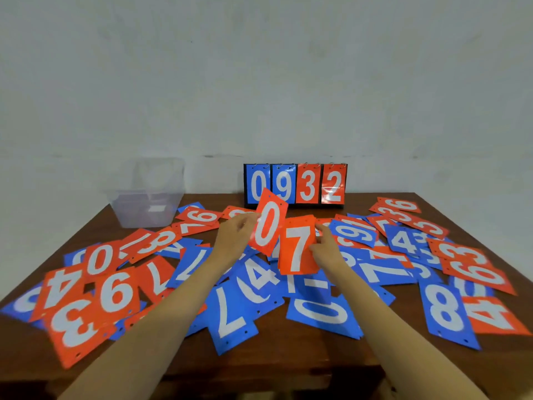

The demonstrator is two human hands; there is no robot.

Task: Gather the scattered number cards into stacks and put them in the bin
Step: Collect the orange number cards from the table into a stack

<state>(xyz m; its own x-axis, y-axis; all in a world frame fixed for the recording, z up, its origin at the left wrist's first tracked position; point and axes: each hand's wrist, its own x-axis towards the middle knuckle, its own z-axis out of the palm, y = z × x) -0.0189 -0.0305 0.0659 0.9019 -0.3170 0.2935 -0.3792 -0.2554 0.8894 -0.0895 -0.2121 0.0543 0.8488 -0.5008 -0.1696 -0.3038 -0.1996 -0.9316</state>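
Note:
Red and blue number cards lie scattered and overlapping over the brown wooden table (288, 368). My left hand (235, 236) pinches a red "0" card (268, 223) by its left edge and holds it tilted above the pile. My right hand (327, 246) grips a small stack of red cards with a "7" on top (298, 248), held upright just right of the "0" card. The clear plastic bin (148, 194) stands at the table's far left corner, well away from both hands.
A flip scoreboard (295, 183) showing 0 9 3 2 stands at the table's far edge, right behind the held cards. A plain wall rises behind the table. Cards reach close to the left, right and front edges, such as a blue "8" (445, 311).

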